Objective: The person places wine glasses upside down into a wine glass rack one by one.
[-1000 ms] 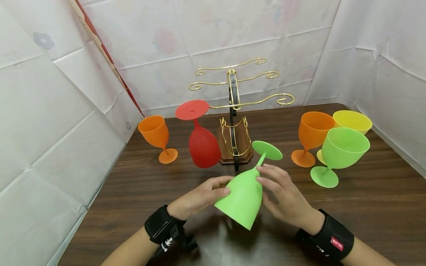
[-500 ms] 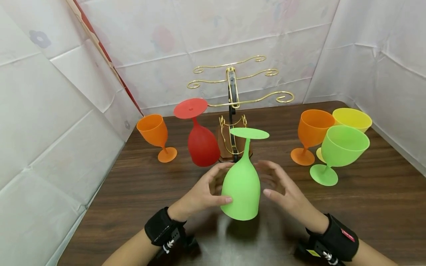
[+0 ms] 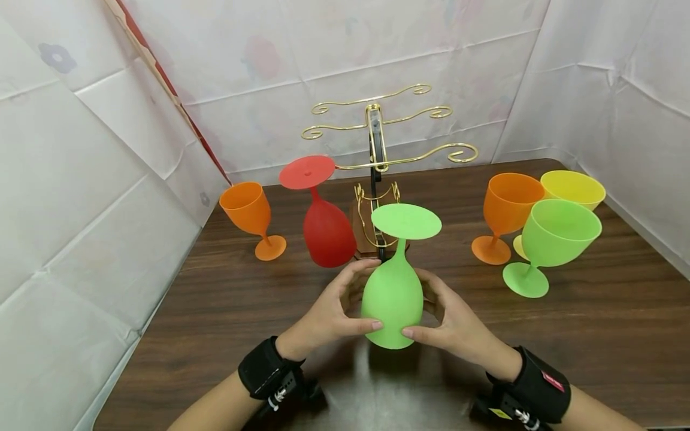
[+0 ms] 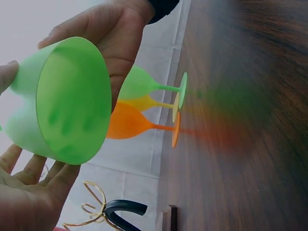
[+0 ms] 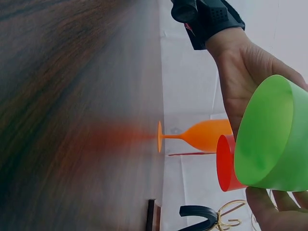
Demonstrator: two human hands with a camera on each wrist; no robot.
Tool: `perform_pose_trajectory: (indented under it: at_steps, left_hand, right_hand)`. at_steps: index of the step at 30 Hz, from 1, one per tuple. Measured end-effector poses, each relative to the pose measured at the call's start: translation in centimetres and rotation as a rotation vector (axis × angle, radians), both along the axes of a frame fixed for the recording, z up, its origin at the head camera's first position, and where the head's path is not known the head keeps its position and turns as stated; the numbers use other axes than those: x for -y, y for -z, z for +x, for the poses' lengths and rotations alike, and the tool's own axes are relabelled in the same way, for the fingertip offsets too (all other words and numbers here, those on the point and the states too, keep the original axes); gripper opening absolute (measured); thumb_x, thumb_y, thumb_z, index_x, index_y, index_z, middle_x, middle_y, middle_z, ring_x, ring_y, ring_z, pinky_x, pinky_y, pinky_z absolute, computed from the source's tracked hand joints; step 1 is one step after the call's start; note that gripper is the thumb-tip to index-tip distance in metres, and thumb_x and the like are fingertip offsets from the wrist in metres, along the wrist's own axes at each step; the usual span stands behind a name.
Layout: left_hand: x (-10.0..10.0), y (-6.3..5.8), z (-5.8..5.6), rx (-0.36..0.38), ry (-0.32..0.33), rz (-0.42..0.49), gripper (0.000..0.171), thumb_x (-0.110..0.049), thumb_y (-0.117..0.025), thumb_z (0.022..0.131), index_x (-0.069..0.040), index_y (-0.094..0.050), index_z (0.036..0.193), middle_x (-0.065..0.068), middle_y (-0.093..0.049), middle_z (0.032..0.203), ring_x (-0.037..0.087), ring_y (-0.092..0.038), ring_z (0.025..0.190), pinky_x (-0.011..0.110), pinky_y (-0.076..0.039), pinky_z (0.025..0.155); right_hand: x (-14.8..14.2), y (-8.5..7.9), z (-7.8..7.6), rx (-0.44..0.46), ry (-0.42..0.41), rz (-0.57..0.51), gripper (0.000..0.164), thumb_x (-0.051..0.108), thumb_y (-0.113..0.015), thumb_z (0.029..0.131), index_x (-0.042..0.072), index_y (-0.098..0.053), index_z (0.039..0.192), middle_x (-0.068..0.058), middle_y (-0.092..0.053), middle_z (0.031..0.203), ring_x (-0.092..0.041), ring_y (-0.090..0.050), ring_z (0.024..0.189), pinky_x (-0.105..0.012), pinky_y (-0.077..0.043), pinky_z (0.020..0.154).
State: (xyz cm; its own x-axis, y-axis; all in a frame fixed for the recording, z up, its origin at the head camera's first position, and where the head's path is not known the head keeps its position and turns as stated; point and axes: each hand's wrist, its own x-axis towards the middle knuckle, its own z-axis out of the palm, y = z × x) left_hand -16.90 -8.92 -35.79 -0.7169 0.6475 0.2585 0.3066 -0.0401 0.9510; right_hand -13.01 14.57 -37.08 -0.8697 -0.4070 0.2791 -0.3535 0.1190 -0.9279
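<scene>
Green cup point(image 3: 393, 293): mouth down at the lower centre of the frame, off the counter point(image 3: 221, 353), just in front of the rack point(image 3: 377, 137).
Left hand point(image 3: 331, 311): fingers and thumb clamped on the cup's left side, thumb across the front.
Right hand point(image 3: 458, 326): fingers curled round the opposite side, thumb low near the rim point(image 3: 390, 346).
Pressure: we do best to squeeze evenly and lightly from both sides, since the thin wall will probably flex.
Stem point(image 3: 401, 250): free of our fingers, so we should steer by the wide part and let neither hand slip downward over the rim.
Foot point(image 3: 406, 221): uppermost; any tilt of ours will show there first, so we watch it.
Red cup point(image 3: 330, 236): seems to hang from the rack's front arm, left of centre; a knock could dislodge it, so we leave room there.
Standing cups: orange cup point(image 3: 256, 221) at the left; second orange cup point(image 3: 504, 215), yellow cup point(image 3: 577, 188) and second green cup point(image 3: 550, 251) at the right; tight, small motions should spare them.
</scene>
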Motion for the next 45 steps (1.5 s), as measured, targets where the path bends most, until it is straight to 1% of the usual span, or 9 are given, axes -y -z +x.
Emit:
perform_pose_trajectory:
  at_steps: [4, 8, 15, 19, 23, 27, 35, 39, 45]
  left_hand:
    - [0.0, 0.0, 0.0, -0.02, 0.026, -0.012, 0.086, -0.029, -0.078, 0.078, -0.02, -0.026, 0.147, 0.003, -0.039, 0.143, 0.021, -0.04, 0.13, 0.036, -0.038, 0.105]
    - [0.0, 0.1, 0.1, -0.08, 0.047, -0.031, 0.094, -0.036, -0.079, 0.075, -0.022, -0.022, 0.148, 0.002, -0.036, 0.145, 0.021, -0.036, 0.132, 0.038, -0.035, 0.108]
    - [-0.5, 0.3, 0.3, -0.185, 0.023, -0.032, 0.098, -0.001, -0.082, 0.069, -0.021, -0.025, 0.147, 0.002, -0.04, 0.141, 0.022, -0.04, 0.128, 0.045, -0.037, 0.105]
    - [-0.6, 0.3, 0.3, -0.224, -0.003, -0.042, 0.097, -0.001, -0.082, 0.069, -0.019, -0.027, 0.147, 0.003, -0.042, 0.14, 0.022, -0.043, 0.125, 0.041, -0.04, 0.103]
    - [-0.5, 0.5, 0.4, -0.25, -0.029, -0.062, 0.092, -0.004, -0.082, 0.07, -0.018, -0.03, 0.145, 0.003, -0.045, 0.137, 0.021, -0.046, 0.123, 0.042, -0.042, 0.1]
    - [0.0, 0.6, 0.5, -0.229, -0.053, -0.075, 0.088, -0.007, -0.081, 0.073, -0.02, -0.031, 0.145, 0.002, -0.046, 0.136, 0.022, -0.047, 0.121, 0.041, -0.045, 0.097]
    - [3.1, 0.0, 0.8, -0.134, -0.204, -0.139, 0.085, -0.009, -0.082, 0.072, -0.025, -0.037, 0.141, -0.001, -0.047, 0.136, 0.019, -0.048, 0.121, 0.046, -0.043, 0.098]
    - [5.3, -0.1, 1.2, -0.098, -0.288, -0.145, 0.08, -0.008, -0.081, 0.072, -0.022, -0.04, 0.139, 0.002, -0.049, 0.133, 0.019, -0.05, 0.12, 0.049, -0.041, 0.099]
    - [9.0, -0.1, 2.0, -0.086, -0.424, -0.163, 0.078, -0.002, -0.077, 0.076, -0.018, -0.038, 0.141, 0.004, -0.048, 0.134, 0.015, -0.051, 0.117, 0.031, -0.045, 0.096]
  right_hand:
    - [-0.1, -0.1, 0.1, -0.054, 0.013, 0.013, 0.078, 0.006, -0.075, 0.079, 0.009, -0.03, 0.143, -0.012, -0.045, 0.136, -0.01, -0.051, 0.116, -0.03, -0.048, 0.094]
    - [-0.2, -0.2, 0.1, -0.148, 0.05, 0.068, 0.081, 0.008, -0.078, 0.076, 0.016, -0.033, 0.143, -0.006, -0.045, 0.136, -0.011, -0.048, 0.119, -0.03, -0.047, 0.095]
    - [0.0, -0.4, 0.4, -0.245, 0.056, 0.105, 0.084, 0.01, -0.081, 0.073, 0.018, -0.034, 0.143, -0.001, -0.045, 0.137, -0.013, -0.046, 0.123, -0.032, -0.043, 0.101]
    - [0.2, -0.3, 0.5, -0.232, 0.047, 0.103, 0.084, 0.011, -0.081, 0.074, 0.017, -0.034, 0.142, -0.002, -0.044, 0.137, -0.014, -0.045, 0.125, -0.033, -0.042, 0.102]
    - [0.1, -0.1, 0.4, -0.204, 0.035, 0.119, 0.084, 0.012, -0.079, 0.076, 0.019, -0.031, 0.144, -0.004, -0.043, 0.138, -0.015, -0.043, 0.125, -0.04, -0.042, 0.101]
    - [-0.1, 0.0, 0.4, -0.185, 0.012, 0.115, 0.084, 0.013, -0.078, 0.077, 0.02, -0.029, 0.145, -0.004, -0.04, 0.141, -0.016, -0.04, 0.129, -0.047, -0.04, 0.102]
    - [-0.8, 0.3, 0.3, -0.187, 0.021, 0.064, 0.08, 0.003, -0.073, 0.08, 0.015, -0.029, 0.145, -0.01, -0.037, 0.145, -0.015, -0.036, 0.132, -0.024, -0.037, 0.104]
    - [-1.1, 0.4, 0.3, -0.178, 0.038, 0.07, 0.078, 0.005, -0.074, 0.081, 0.015, -0.03, 0.144, -0.01, -0.038, 0.144, -0.016, -0.037, 0.131, -0.021, -0.037, 0.104]
    - [-1.5, 0.8, 0.4, -0.189, 0.051, 0.079, 0.076, 0.004, -0.073, 0.081, 0.009, -0.03, 0.143, -0.011, -0.039, 0.143, -0.008, -0.038, 0.13, -0.018, -0.037, 0.103]
